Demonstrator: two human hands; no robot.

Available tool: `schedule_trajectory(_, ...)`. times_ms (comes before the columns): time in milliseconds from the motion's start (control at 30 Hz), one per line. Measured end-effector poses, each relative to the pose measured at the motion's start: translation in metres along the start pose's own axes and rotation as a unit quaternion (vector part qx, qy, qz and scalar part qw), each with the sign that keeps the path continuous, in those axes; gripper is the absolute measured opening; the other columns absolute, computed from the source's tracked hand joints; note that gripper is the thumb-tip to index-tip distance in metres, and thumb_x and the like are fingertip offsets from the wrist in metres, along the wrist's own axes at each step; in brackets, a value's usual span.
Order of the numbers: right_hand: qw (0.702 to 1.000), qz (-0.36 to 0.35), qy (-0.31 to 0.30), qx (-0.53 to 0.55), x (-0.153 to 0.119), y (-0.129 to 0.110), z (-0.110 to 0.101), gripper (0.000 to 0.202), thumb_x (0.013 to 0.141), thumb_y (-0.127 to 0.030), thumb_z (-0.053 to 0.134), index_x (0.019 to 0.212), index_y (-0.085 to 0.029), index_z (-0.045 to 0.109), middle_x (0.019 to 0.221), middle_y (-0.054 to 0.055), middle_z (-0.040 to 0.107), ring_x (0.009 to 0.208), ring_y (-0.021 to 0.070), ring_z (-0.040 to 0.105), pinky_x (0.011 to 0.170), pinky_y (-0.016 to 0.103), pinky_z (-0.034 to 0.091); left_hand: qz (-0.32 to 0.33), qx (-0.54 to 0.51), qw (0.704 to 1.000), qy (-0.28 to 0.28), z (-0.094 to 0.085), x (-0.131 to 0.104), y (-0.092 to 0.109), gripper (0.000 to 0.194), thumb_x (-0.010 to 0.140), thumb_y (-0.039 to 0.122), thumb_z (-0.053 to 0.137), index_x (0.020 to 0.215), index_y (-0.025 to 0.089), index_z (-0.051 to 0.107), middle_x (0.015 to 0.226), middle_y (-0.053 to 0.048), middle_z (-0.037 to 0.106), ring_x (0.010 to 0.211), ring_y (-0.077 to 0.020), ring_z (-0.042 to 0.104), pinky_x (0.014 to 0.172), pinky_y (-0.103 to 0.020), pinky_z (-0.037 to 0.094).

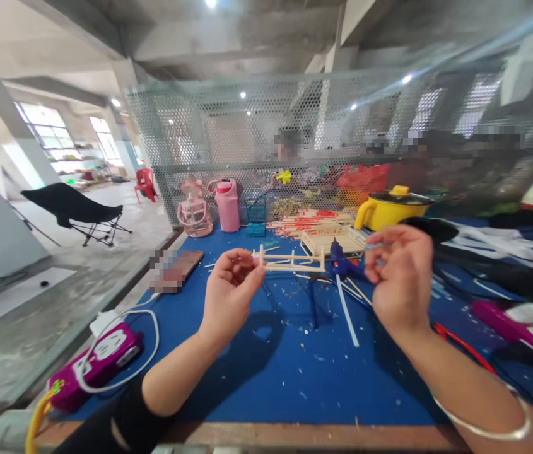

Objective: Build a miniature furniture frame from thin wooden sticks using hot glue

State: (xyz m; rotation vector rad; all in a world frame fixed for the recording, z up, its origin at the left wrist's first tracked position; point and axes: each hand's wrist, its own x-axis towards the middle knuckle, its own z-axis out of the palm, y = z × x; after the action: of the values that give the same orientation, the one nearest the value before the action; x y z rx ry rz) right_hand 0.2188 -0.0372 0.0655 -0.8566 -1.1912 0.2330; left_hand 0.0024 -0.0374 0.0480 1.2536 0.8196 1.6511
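Note:
My left hand point(233, 287) pinches the left end of a small frame of pale wooden sticks point(289, 265), held above the blue table point(289, 378). To the right, my right hand point(401, 280) is raised with its fingers curled and blurred; whether anything is between them cannot be made out. Between my right hand and the wooden frame, a dark blue glue gun point(339, 261) stands nose up, with a whitish glue stick point(347, 312) extending below it. Behind it lies a flat rack of pale sticks point(330, 241). Loose sticks point(354, 290) lie near the glue gun.
Bundled sticks point(311, 221), a pink bottle point(227, 207), a clear pink jug point(194, 213) and a yellow pot point(389, 211) stand along the perforated screen point(228, 139). A phone point(178, 270) and purple power strip point(98, 366) are left. Cables and a magenta tool point(516, 325) lie right.

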Motion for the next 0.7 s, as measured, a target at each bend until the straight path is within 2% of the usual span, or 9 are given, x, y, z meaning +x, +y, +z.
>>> schedule_trajectory(33,0.998,-0.022,0.04,0.035,0.014,-0.002,0.0,0.03,0.082,-0.05,0.05,0.095,-0.022,0.049,0.083,0.0,0.053,0.052,0.0083,0.04,0.04,0.023,0.026,0.021,0.008,1.0,-0.016,0.0,0.006,0.002,0.03,0.069,0.021,0.074,0.091,0.018,0.054,0.078,0.001,0.064,0.068,-0.0082,0.06,0.064,-0.019,0.048)
schedule_trajectory(100,0.996,-0.025,0.061,0.061,0.039,-0.004,-0.001,0.036,0.085,-0.054,0.042,0.083,-0.02,0.054,0.07,0.0,0.051,0.05,0.0095,0.039,0.04,0.024,0.023,0.036,0.008,0.997,-0.06,-0.002,0.019,0.005,0.031,0.068,0.019,0.074,0.092,0.018,0.055,0.077,0.002,0.065,0.066,-0.008,0.06,0.063,-0.019,0.048)
schedule_trajectory(233,0.997,0.059,0.022,0.037,0.057,0.018,-0.006,0.051,0.085,-0.065,0.036,0.072,-0.02,0.057,0.067,0.001,0.054,0.052,0.0102,0.044,0.045,0.023,0.033,-0.062,-0.092,0.983,-0.149,-0.008,0.035,-0.003,0.032,0.065,0.018,0.074,0.091,0.017,0.055,0.075,0.001,0.066,0.063,-0.0082,0.06,0.059,-0.019,0.049)
schedule_trajectory(300,0.988,0.146,-0.046,0.023,0.051,0.033,-0.008,0.049,0.082,-0.066,0.042,0.077,-0.02,0.059,0.074,0.003,0.06,0.06,0.012,0.053,0.05,0.023,0.042,-0.123,-0.139,0.966,-0.178,-0.012,0.037,-0.011,0.033,0.064,0.017,0.074,0.091,0.017,0.055,0.074,0.001,0.066,0.062,-0.008,0.061,0.057,-0.018,0.049)
schedule_trajectory(367,0.941,0.278,-0.187,0.042,0.039,0.044,-0.009,0.053,0.082,-0.068,0.04,0.091,-0.02,0.06,0.085,0.007,0.066,0.07,0.0158,0.061,0.058,0.026,0.05,-0.165,-0.163,0.952,-0.203,-0.016,0.034,-0.019,0.034,0.062,0.016,0.075,0.09,0.016,0.056,0.072,0.001,0.066,0.059,-0.0075,0.06,0.054,-0.016,0.048)
schedule_trajectory(467,0.816,0.413,-0.388,0.117,0.022,0.044,-0.006,0.065,0.085,-0.069,0.027,0.117,-0.019,0.053,0.109,0.013,0.066,0.085,0.0202,0.067,0.069,0.034,0.054,-0.192,-0.164,0.942,-0.22,-0.018,0.026,-0.024,0.032,0.063,0.015,0.074,0.089,0.017,0.057,0.073,0.002,0.065,0.057,-0.0065,0.059,0.053,-0.015,0.048)
schedule_trajectory(533,0.776,0.407,-0.463,0.133,0.015,0.038,-0.003,0.062,0.087,-0.065,0.035,0.127,-0.02,0.047,0.119,0.012,0.062,0.093,0.0201,0.066,0.074,0.035,0.054,-0.198,-0.156,0.944,-0.211,-0.016,0.022,-0.026,0.03,0.066,0.017,0.073,0.09,0.018,0.056,0.075,0.002,0.064,0.058,-0.0056,0.058,0.055,-0.014,0.048)
schedule_trajectory(633,0.787,0.31,-0.529,0.062,0.009,0.032,0.002,0.051,0.081,-0.049,0.059,0.122,-0.019,0.054,0.114,0.008,0.065,0.096,0.0165,0.064,0.081,0.031,0.05,-0.201,-0.104,0.961,-0.161,-0.015,0.023,-0.031,0.027,0.069,0.024,0.072,0.089,0.02,0.055,0.079,0.003,0.063,0.06,-0.0043,0.058,0.058,-0.014,0.048)
schedule_trajectory(700,0.789,0.256,-0.559,-0.003,0.007,0.032,0.003,0.042,0.077,-0.042,0.065,0.11,-0.017,0.061,0.103,0.004,0.068,0.09,0.0139,0.063,0.082,0.028,0.048,-0.221,-0.049,0.964,-0.142,-0.017,0.027,-0.038,0.027,0.068,0.027,0.073,0.086,0.02,0.054,0.079,0.003,0.064,0.061,-0.0045,0.059,0.061,-0.015,0.049)
